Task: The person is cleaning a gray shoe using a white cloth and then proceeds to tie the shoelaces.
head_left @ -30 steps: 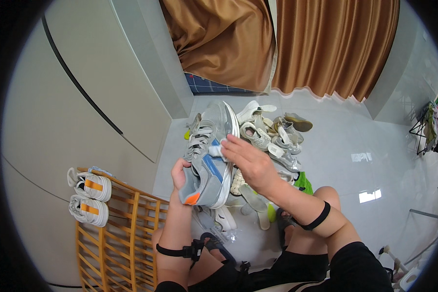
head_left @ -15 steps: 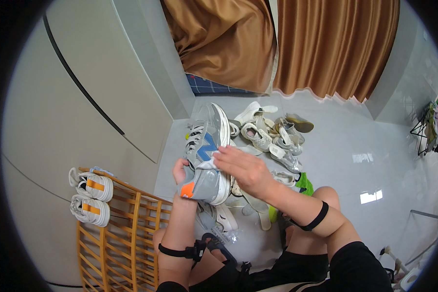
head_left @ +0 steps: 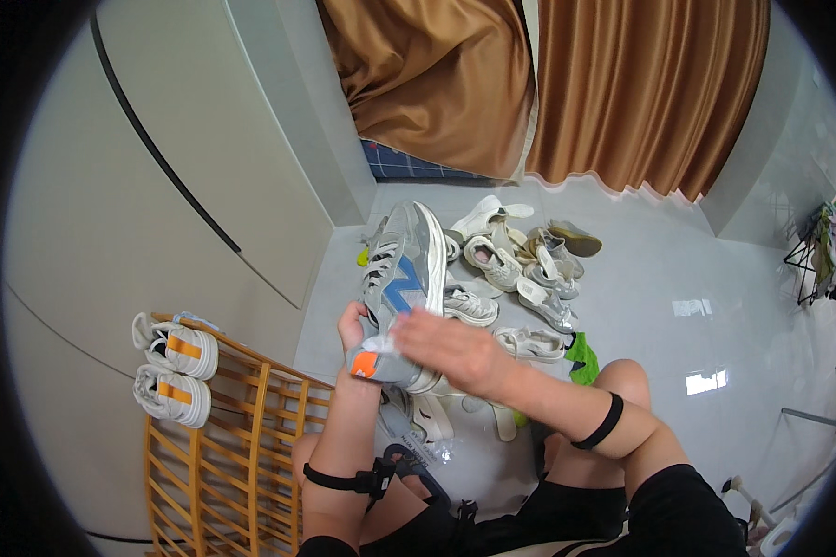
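My left hand [head_left: 351,327] holds up a grey sneaker [head_left: 420,239] with a blue side patch, white laces and an orange heel tab. Its thumb shows at the shoe's collar; the other fingers are hidden by the shoe. The toe points away from me and the outer side is turned to the right. My right hand [head_left: 453,353], blurred by motion, lies across the side near the heel. Its fingers are together and press a small white cloth [head_left: 379,344] against the shoe; most of the cloth is covered.
Several light-coloured shoes [head_left: 494,264] lie in a pile on the tiled floor beyond my hands. A white pair with yellow heels [head_left: 184,351] sits on a wooden rack [head_left: 262,408] at the left. Bright green fabric [head_left: 582,358] lies near my right knee. Brown curtains [head_left: 641,93] hang behind.
My right hand has slid with the cloth down and left over the shoe's side, closer to the heel. My left hand still holds the sneaker in nearly the same place.
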`<control>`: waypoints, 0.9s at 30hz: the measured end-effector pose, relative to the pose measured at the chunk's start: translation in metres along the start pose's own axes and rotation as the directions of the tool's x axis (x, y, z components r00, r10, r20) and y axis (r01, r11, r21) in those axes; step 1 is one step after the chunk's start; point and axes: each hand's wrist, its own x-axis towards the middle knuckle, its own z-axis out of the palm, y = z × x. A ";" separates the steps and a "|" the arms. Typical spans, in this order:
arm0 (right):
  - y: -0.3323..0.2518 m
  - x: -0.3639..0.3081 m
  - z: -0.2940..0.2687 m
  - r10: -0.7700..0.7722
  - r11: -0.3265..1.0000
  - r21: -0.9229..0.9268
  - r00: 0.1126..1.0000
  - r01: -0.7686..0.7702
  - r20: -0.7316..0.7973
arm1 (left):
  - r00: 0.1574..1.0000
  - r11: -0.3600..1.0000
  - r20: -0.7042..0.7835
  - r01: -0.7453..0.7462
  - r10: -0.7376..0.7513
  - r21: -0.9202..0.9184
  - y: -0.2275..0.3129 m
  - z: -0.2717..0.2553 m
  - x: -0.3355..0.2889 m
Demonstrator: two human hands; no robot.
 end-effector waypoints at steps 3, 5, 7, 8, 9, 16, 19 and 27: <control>-0.020 0.008 0.003 -0.143 0.978 0.161 0.987 0.131 0.066 | 1.000 1.000 -0.006 0.005 -0.005 0.008 -0.001 0.001 -0.003; -0.008 0.008 0.001 -0.182 0.975 0.142 0.980 0.169 0.084 | 0.999 1.000 -0.034 -0.010 0.011 0.028 -0.002 0.007 -0.006; 0.007 0.010 -0.009 0.003 0.999 -0.053 0.998 0.000 0.059 | 1.000 0.998 -0.009 -0.005 0.006 0.063 -0.001 0.006 -0.005; 0.018 0.011 -0.019 0.002 0.999 -0.054 0.998 0.001 0.061 | 0.999 0.994 0.053 -0.010 0.004 0.113 -0.003 0.014 -0.010; 0.031 0.013 -0.029 0.035 0.987 -0.161 0.998 -0.025 0.058 | 0.998 0.994 0.055 -0.010 0.004 0.111 -0.006 0.015 -0.009; 0.009 -0.002 -0.004 0.074 0.997 -0.037 0.992 -0.070 0.106 | 1.000 0.964 0.007 -0.028 0.027 0.264 -0.002 0.004 -0.006; 0.001 -0.003 -0.005 0.004 0.995 0.096 0.987 -0.020 0.162 | 0.989 0.984 0.146 -0.052 0.027 0.171 0.004 0.000 -0.005; 0.039 0.007 -0.039 0.062 0.957 -0.281 0.997 -0.069 -0.033 | 0.994 0.996 0.107 -0.029 0.020 0.082 0.005 0.012 -0.003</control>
